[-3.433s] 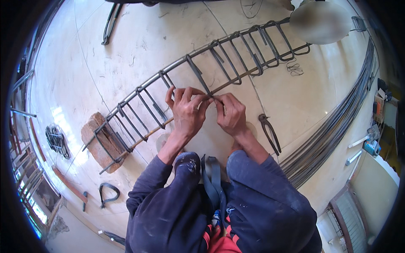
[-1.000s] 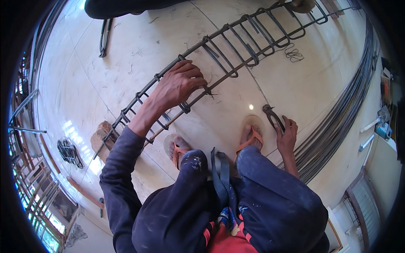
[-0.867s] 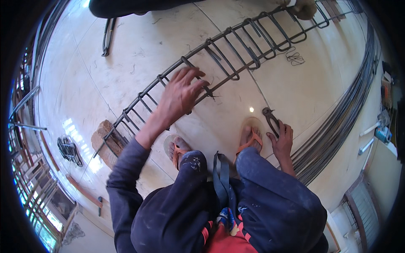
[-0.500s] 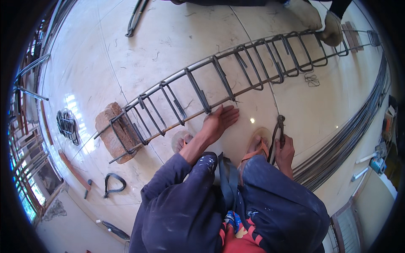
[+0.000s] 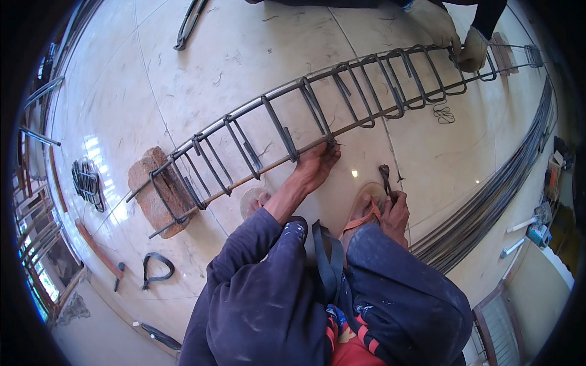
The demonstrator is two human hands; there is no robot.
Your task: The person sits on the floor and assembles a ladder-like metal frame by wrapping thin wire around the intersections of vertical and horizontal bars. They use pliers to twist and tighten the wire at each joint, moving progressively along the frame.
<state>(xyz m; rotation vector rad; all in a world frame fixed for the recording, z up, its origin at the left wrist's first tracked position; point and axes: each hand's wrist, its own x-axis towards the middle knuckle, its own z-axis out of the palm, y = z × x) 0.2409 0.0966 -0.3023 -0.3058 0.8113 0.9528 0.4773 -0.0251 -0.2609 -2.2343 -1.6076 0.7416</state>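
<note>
A long rebar cage [image 5: 250, 175] of straight bars and rectangular stirrups slants across the tiled floor in front of me. My left hand [image 5: 314, 167] is at its near bar, fingers curled up against the bar beside a stirrup joint; the fingertips are partly hidden. A short end of tie wire appears to stick out there. My right hand [image 5: 396, 216] is closed around the handles of dark pincers [image 5: 384, 177], next to my right sandal [image 5: 361, 210]. The pincers' jaws point away from me, clear of the cage.
A brick-like block [image 5: 155, 201] props up the cage's left end. At the far right a co-worker's gloved hands [image 5: 473, 52] grip the cage. Long loose bars [image 5: 488, 201] lie along the right. Another long-handled tool [image 5: 188, 27], a stack of stirrups [image 5: 88, 183] and a wire loop [image 5: 160, 271] rest on the floor.
My left hand has gone from flat with fingers stretched out to curled at the near bar. My right hand has drawn the pincers leftward, closer to my right foot.
</note>
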